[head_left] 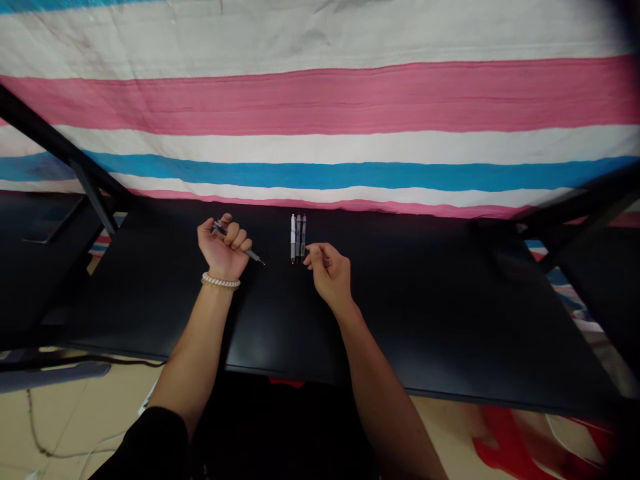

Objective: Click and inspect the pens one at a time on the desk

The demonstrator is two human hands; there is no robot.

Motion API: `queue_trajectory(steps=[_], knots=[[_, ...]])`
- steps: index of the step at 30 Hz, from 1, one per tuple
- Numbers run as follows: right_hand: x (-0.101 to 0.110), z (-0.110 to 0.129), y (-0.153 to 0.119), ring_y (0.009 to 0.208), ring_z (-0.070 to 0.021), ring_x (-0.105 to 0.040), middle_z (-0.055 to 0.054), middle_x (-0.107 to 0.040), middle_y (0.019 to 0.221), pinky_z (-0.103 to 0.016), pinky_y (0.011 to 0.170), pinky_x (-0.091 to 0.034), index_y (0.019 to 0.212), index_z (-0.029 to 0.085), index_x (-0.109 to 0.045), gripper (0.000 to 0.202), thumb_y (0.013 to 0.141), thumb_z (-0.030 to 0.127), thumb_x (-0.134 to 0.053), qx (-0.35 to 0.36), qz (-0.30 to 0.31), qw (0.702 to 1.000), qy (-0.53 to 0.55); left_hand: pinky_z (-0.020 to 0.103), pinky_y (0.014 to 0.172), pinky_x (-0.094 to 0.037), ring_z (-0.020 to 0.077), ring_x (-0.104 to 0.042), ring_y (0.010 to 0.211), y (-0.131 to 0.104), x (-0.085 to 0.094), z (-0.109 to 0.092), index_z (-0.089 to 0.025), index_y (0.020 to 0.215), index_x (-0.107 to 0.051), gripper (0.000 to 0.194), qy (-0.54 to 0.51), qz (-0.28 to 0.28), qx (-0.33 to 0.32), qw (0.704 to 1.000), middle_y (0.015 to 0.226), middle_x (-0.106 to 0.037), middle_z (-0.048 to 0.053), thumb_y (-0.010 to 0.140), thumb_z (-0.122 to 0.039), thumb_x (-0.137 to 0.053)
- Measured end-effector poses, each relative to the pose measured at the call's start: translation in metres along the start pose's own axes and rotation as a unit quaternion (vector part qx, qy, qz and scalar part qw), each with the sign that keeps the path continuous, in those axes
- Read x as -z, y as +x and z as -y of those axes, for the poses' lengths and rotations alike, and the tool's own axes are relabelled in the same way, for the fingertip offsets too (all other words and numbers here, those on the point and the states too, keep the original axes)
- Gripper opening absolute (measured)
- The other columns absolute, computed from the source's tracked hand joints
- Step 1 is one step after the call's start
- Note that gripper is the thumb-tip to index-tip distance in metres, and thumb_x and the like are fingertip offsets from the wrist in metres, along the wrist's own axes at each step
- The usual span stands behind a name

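My left hand is turned palm up above the table, its fingers curled round a grey pen whose tip points down to the right. Three pens lie side by side on the black table: a white pen on the left, a grey pen in the middle and another grey pen on the right. At the lower part of the rightmost one are the fingertips of my right hand, pressed together with the thumb; what lies between them, if anything, is hidden.
The black table stretches out to both sides. Behind it hangs a striped sheet, with dark slanted frame bars at the left and right. Below the front edge are a red stool and cables on the floor.
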State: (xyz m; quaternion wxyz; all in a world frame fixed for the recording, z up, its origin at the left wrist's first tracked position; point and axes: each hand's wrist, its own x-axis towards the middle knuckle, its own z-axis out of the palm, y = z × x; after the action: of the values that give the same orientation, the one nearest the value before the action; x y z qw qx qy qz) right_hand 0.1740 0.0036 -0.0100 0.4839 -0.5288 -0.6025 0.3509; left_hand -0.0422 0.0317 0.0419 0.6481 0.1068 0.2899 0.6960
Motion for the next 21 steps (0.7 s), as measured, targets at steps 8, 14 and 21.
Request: queue_trajectory(steps=[8,14,21], knots=[[-0.001,-0.018,0.006,0.091,-0.026,-0.061,-0.01,-0.066,0.096,-0.043,0.089,-0.05,0.116,0.022,-0.071,0.03,0.097,0.038,-0.055,0.089,0.022,0.971,-0.219,0.023,0.041,-0.02,0.0073,-0.031,0.039,0.014,0.009,-0.02,-0.022,0.08,-0.049,0.035,0.116,-0.159,-0.118,0.973,0.054,-0.038,-0.007,0.093,-0.054,-0.048],[-0.007,-0.025,0.007,0.087,-0.0232,-0.061,-0.009,-0.06,0.094,-0.039,0.083,-0.051,0.112,0.022,-0.075,0.027,0.098,0.033,-0.055,0.104,0.039,0.967,-0.229,0.028,0.078,-0.051,0.0174,-0.067,0.093,0.03,0.029,-0.007,-0.023,0.134,-0.039,0.065,0.376,-0.308,-0.221,0.845,0.106,-0.062,0.007,0.079,-0.029,-0.074],[-0.01,-0.026,0.008,0.083,-0.0213,-0.059,-0.007,-0.058,0.091,-0.036,0.081,-0.05,0.11,0.021,-0.071,0.022,0.096,0.029,-0.056,0.116,0.017,0.967,-0.227,0.044,0.111,-0.04,0.0313,-0.058,0.122,0.029,0.035,0.002,-0.016,0.137,-0.036,0.067,0.516,-0.275,-0.216,0.782,0.128,-0.052,0.019,0.084,-0.038,-0.071]])
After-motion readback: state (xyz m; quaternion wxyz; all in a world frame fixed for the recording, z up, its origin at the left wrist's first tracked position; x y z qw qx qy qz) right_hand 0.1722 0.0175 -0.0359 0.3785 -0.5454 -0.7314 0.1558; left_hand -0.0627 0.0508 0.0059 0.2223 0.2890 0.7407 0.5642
